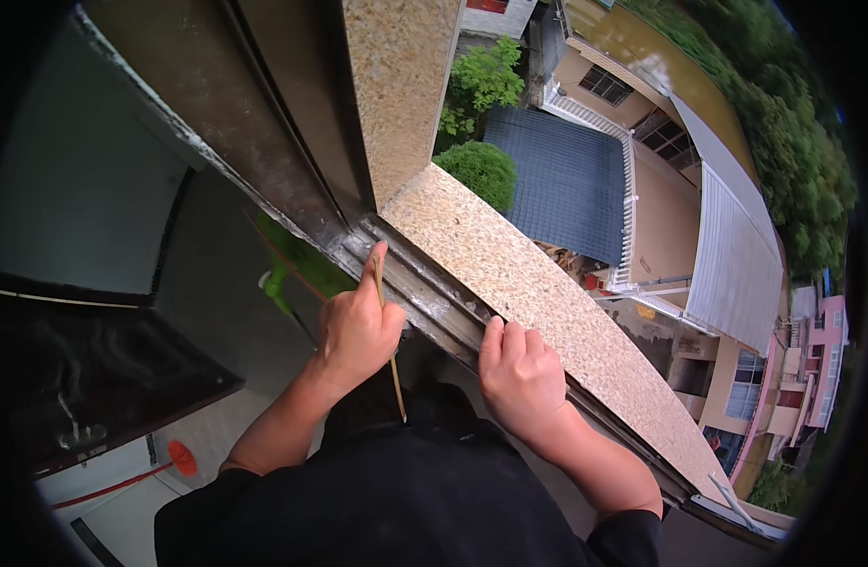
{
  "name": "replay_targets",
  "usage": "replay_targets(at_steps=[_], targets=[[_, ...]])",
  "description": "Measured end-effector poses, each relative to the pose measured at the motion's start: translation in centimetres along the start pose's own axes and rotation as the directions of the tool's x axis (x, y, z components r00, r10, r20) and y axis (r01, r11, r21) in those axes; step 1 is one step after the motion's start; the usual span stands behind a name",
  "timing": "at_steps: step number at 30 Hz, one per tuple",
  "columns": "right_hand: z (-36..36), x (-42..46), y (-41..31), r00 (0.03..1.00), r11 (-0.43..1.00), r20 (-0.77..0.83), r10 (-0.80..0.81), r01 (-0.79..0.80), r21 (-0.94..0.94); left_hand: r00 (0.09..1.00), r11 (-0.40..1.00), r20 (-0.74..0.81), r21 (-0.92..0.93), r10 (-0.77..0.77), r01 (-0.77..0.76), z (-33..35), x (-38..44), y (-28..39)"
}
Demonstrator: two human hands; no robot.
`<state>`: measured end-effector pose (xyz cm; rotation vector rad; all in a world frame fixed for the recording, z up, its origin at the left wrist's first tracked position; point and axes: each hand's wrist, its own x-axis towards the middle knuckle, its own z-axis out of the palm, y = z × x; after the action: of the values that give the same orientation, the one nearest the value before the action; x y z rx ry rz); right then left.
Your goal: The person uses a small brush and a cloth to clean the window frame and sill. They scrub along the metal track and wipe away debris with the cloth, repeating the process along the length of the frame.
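Observation:
My left hand (360,327) holds a thin yellowish strip (396,386), which looks like bamboo or wood. Its index finger stretches along the strip's upper end, over the corner of a metal sliding-window track (423,296). The strip's other end hangs down toward my dark shirt. Grime and whitish dust lie in the grooves of the track. Farther along it, my right hand (522,368) rests on the track with fingers curled at its outer rail, beside the speckled granite sill (533,276). The fingertips are turned away, so whether they pinch anything is hidden.
A brown window jamb (214,92) rises at the left, next to a granite side face (402,92). Past the sill is an outdoor drop to a blue tiled roof (558,181). Indoors are a bright green object (282,276), a dark panel (101,383) and a red-handled item (182,458).

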<state>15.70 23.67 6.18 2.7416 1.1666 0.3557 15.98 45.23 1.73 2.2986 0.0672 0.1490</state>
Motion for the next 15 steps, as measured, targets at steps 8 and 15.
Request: replay_targets(at_steps=[8, 15], targets=[[0.3, 0.2, 0.0, 0.998, 1.000, -0.054, 0.019, -0.018, 0.022, 0.990, 0.993, 0.076, -0.012, -0.117, 0.118, -0.9, 0.6, 0.9], [1.4, 3.8, -1.2, 0.996, 0.999, -0.085, 0.024, -0.021, 0.047, 0.994, 0.995, 0.090, 0.076, -0.069, 0.063, -0.7, 0.9, 0.7]])
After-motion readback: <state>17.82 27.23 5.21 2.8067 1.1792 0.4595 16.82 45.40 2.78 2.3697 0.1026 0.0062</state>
